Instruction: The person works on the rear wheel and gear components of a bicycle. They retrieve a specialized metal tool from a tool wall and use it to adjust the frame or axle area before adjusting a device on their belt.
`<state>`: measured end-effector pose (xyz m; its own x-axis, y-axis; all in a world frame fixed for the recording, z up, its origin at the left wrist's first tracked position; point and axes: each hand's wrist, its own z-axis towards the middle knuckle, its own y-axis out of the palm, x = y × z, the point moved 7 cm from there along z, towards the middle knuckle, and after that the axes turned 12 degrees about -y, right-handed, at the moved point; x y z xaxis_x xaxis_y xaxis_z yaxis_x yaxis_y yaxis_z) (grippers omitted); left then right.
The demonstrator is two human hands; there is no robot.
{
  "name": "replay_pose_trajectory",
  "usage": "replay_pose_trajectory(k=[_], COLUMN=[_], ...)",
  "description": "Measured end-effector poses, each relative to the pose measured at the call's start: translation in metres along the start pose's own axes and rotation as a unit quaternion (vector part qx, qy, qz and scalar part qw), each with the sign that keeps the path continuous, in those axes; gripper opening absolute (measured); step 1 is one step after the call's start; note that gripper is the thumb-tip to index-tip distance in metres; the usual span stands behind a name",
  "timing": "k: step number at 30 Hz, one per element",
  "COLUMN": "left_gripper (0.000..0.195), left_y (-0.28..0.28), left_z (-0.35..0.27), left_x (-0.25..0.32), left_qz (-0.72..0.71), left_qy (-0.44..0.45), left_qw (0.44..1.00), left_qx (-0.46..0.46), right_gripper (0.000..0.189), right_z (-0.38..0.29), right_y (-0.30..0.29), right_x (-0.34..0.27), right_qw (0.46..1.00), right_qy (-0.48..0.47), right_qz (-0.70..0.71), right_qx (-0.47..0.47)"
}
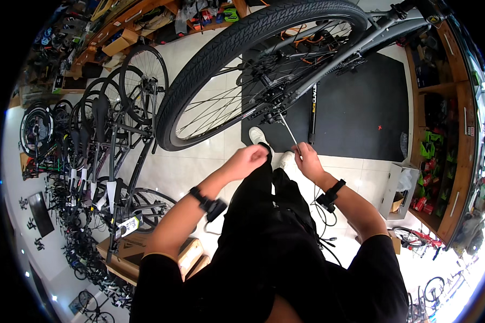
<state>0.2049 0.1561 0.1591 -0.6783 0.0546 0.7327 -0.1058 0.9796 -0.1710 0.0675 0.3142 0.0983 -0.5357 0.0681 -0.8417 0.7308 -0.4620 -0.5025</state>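
Observation:
In my right hand (308, 161) is a slim hand tool with a long bright metal shaft (289, 130); my fingers hide its handle end. The shaft's far end meets the rear derailleur (272, 117) of a raised grey bicycle, or overlaps it in view. My left hand (248, 161) is curled with nothing visible in it, apart from the bicycle and below its rear tire (210, 66). Above the derailleur are the rear cassette (281, 93) and spokes. The grey frame tube (327, 68) runs up to the right.
A black mat (359, 109) lies under the bicycle, crossed by a stand leg (313, 117). Parked bicycles (113, 133) crowd the left, near a cardboard box (129, 250). On the right are a wooden cabinet (464, 121) and a small white box-shaped unit (390, 189). Cables (327, 218) hang beside my leg.

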Motion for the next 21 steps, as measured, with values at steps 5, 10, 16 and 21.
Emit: replay_pose_trajectory(k=[5,10,16,21], left_gripper=[0.037,0.032,0.044,0.069], left_y=[0.024,0.05,0.061,0.061], left_z=[0.094,0.142,0.148,0.156], left_x=[-0.048,-0.064,-0.037,-0.028], left_qz=[-0.375,-0.682,-0.773,-0.813], left_qy=[-0.192,-0.118,0.011,0.078], left_qw=[0.907,0.717,0.596,0.531], left_qx=[0.012,-0.084,-0.217,-0.226], right_gripper=[0.008,0.038,0.036,0.036], right_z=[-0.002,0.008,0.012,0.01], right_y=[0.014,0.004,0.015,0.023], right_x=[0.007,0.015,0.021,0.034], right_qw=[0.918,0.841,0.769,0.764], right_qy=[0.179,0.243,0.277,0.254], right_qz=[0.318,0.383,0.446,0.465], right_qx=[-0.157,-0.297,-0.365,-0.368])
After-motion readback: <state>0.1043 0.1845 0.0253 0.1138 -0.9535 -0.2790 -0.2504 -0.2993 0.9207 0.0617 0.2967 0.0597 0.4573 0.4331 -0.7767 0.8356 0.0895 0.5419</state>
